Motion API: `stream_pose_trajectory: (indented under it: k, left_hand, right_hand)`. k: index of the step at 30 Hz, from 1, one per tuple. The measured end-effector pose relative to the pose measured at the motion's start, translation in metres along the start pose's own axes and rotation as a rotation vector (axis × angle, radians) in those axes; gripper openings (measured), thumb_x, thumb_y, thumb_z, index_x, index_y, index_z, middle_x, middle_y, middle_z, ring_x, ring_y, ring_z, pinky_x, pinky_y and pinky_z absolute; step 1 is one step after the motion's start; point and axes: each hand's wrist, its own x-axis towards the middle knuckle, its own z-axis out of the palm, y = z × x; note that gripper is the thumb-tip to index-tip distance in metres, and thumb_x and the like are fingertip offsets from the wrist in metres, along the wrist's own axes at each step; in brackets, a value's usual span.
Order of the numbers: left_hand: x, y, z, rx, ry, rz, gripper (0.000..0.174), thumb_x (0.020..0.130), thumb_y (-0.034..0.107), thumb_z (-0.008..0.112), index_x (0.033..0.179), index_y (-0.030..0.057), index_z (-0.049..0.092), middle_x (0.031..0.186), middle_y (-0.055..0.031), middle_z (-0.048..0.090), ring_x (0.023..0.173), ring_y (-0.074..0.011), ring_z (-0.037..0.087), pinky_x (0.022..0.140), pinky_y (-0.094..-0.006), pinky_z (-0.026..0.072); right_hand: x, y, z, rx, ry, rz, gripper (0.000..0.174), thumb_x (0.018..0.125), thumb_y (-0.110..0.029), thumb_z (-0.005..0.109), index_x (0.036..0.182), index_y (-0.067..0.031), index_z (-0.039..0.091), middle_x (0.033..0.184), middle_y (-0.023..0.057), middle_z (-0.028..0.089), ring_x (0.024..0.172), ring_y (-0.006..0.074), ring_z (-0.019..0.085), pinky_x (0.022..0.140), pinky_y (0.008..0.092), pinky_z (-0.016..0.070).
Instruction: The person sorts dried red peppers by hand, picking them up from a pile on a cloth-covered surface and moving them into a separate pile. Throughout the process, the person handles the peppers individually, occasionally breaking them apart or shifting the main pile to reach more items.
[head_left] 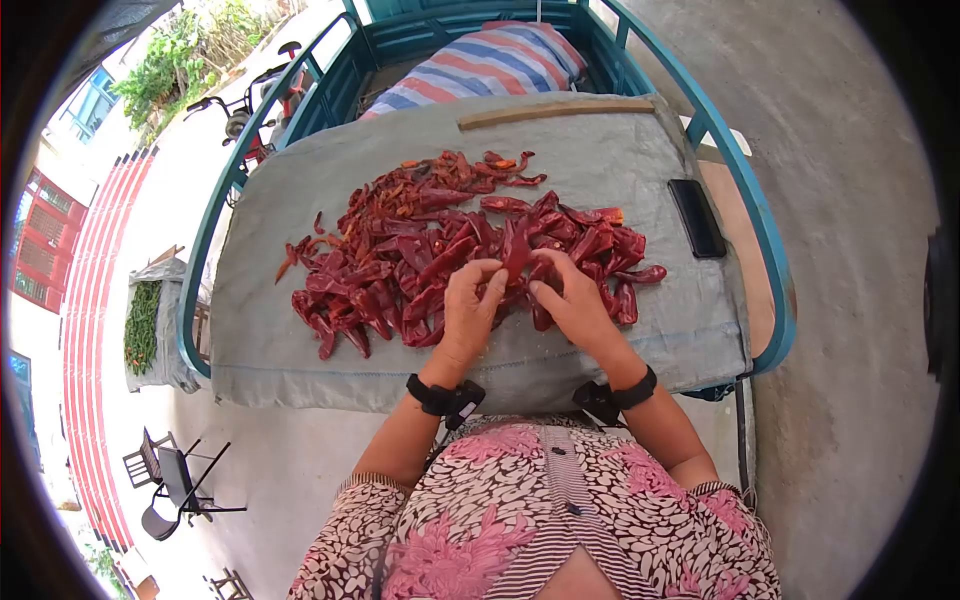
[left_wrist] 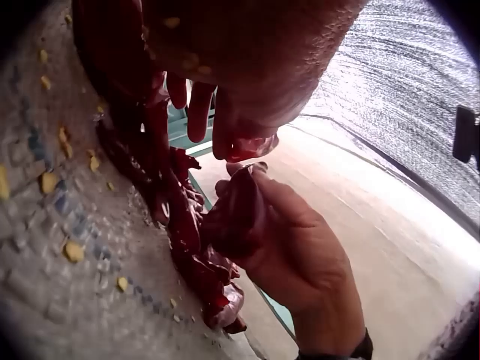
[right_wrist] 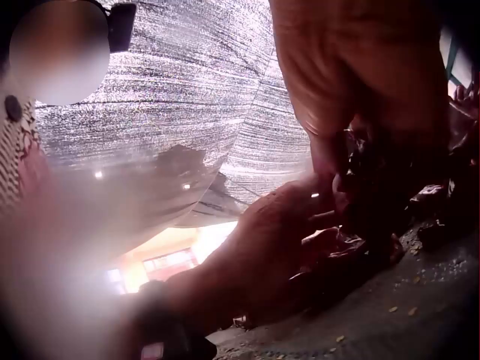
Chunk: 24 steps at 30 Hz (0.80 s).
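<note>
A heap of dried red chili peppers (head_left: 400, 280) lies on a grey woven sheet (head_left: 270, 330). Over the heap's near side, my left hand (head_left: 472, 308) and right hand (head_left: 580, 310) come together at one glossy red chili pepper (head_left: 516, 248). Seen from the left wrist, the right hand (left_wrist: 304, 259) pinches a wide, dark red pepper (left_wrist: 241, 214) between thumb and fingers. A shiny red piece shows at the fingertips of the left hand (left_wrist: 259, 60). Shadow hides most of the fingers in the right wrist view. Yellow seeds (left_wrist: 73, 251) are scattered on the sheet.
Smaller, orange-brown pepper bits (head_left: 385, 197) lie at the heap's back left. A wooden strip (head_left: 555, 113) and a phone (head_left: 697, 218) rest on the sheet. Teal cart rails (head_left: 745, 180) flank it, with a striped bag (head_left: 490, 65) behind. Green peppers (head_left: 143, 325) sit at far left.
</note>
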Motion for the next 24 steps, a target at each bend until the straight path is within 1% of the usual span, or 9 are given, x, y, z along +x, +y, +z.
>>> stream_pose_trajectory:
  k: [1, 3, 6, 9, 12, 15, 16, 19, 24]
  left_hand:
    - [0.009, 0.025, -0.013, 0.005, -0.059, -0.136, 0.014, 0.097, 0.013, 0.069, 0.105, 0.0017, 0.068, 0.096, -0.0111, 0.068, 0.085, -0.0216, 0.062, 0.072, -0.0331, 0.0482]
    - [0.025, 0.017, -0.022, 0.093, -0.041, 0.002, 0.022, 0.098, 0.017, 0.069, 0.115, 0.003, 0.066, 0.084, -0.0065, 0.066, 0.076, -0.0135, 0.061, 0.069, -0.0302, 0.0491]
    - [0.048, 0.031, -0.039, 0.745, 0.383, 0.55, 0.037, 0.096, 0.023, 0.071, 0.127, 0.0037, 0.062, 0.101, -0.0107, 0.069, 0.082, -0.0187, 0.063, 0.073, -0.0339, 0.0513]
    - [0.035, 0.04, -0.037, 0.351, -0.078, 0.398, 0.055, 0.094, 0.03, 0.073, 0.139, 0.0044, 0.054, 0.118, -0.014, 0.068, 0.089, -0.0236, 0.065, 0.077, -0.0369, 0.0524]
    - [0.005, 0.052, -0.026, 0.066, -0.502, 0.033, 0.059, 0.094, 0.026, 0.073, 0.144, 0.004, 0.052, 0.118, -0.0162, 0.069, 0.088, -0.0221, 0.064, 0.079, -0.0341, 0.0526]
    - [0.005, 0.033, -0.022, 0.049, -0.404, 0.239, 0.049, 0.095, 0.018, 0.071, 0.14, 0.0033, 0.057, 0.114, -0.0145, 0.069, 0.085, -0.0178, 0.063, 0.077, -0.0325, 0.0525]
    - [0.008, 0.039, -0.03, 0.029, -0.459, 0.01, 0.043, 0.095, 0.009, 0.069, 0.136, 0.0029, 0.06, 0.11, -0.0108, 0.068, 0.084, -0.0147, 0.062, 0.076, -0.0304, 0.0522]
    - [0.031, 0.032, -0.041, 0.057, -0.251, 0.141, 0.044, 0.093, 0.006, 0.07, 0.136, 0.0032, 0.06, 0.104, -0.0079, 0.067, 0.084, -0.0126, 0.061, 0.075, -0.0281, 0.0513]
    - [0.057, 0.035, -0.038, 0.003, -0.042, 0.094, 0.056, 0.089, 0.002, 0.072, 0.142, 0.0049, 0.052, 0.146, -0.0144, 0.044, 0.095, -0.0184, 0.065, 0.08, -0.0301, 0.0551]
  right_hand:
    - [-0.003, 0.001, 0.0, -0.018, 0.081, -0.018, 0.043, 0.093, -0.02, 0.067, 0.129, 0.0, 0.057, 0.105, 0.015, 0.07, 0.096, 0.0233, 0.067, 0.084, 0.036, 0.0514]
    - [-0.005, 0.005, -0.006, 0.173, 0.058, 0.119, 0.037, 0.096, -0.022, 0.067, 0.125, -0.0005, 0.058, 0.103, 0.0083, 0.069, 0.092, 0.0167, 0.064, 0.083, 0.0316, 0.0508]
    - [-0.007, -0.002, -0.007, 0.467, 0.082, 0.174, 0.025, 0.103, -0.025, 0.065, 0.116, -0.0037, 0.062, 0.097, -0.0028, 0.066, 0.083, 0.0056, 0.059, 0.076, 0.0229, 0.049]
    - [-0.009, -0.009, -0.008, 0.479, 0.145, 0.248, 0.023, 0.103, -0.025, 0.066, 0.115, -0.0053, 0.064, 0.097, -0.0023, 0.067, 0.082, 0.0053, 0.062, 0.075, 0.0217, 0.0512]
    - [-0.011, -0.017, 0.002, 0.843, 0.166, 0.268, 0.022, 0.102, -0.027, 0.066, 0.113, -0.0069, 0.065, 0.097, -0.0013, 0.068, 0.084, 0.0064, 0.065, 0.076, 0.0224, 0.0541]
    - [-0.016, -0.006, -0.008, 0.695, 0.088, 0.31, 0.023, 0.102, -0.028, 0.066, 0.111, -0.0074, 0.064, 0.097, -0.0001, 0.069, 0.087, 0.0083, 0.068, 0.08, 0.0236, 0.0561]
    - [-0.017, -0.009, -0.013, 0.654, 0.133, 0.312, 0.02, 0.103, -0.025, 0.064, 0.109, -0.0061, 0.064, 0.095, 0.001, 0.069, 0.086, 0.0097, 0.068, 0.079, 0.0259, 0.0555]
    - [-0.002, 0.0, -0.038, 0.29, 0.221, -0.004, 0.017, 0.103, -0.02, 0.062, 0.108, -0.0039, 0.064, 0.093, 0.0003, 0.068, 0.087, 0.0113, 0.068, 0.077, 0.0285, 0.0544]
    - [0.039, -0.004, -0.056, -0.536, 0.294, -0.22, 0.024, 0.089, -0.01, 0.067, 0.113, -0.0082, 0.067, 0.11, 0.0143, 0.068, 0.104, 0.0346, 0.064, 0.089, 0.0426, 0.0507]
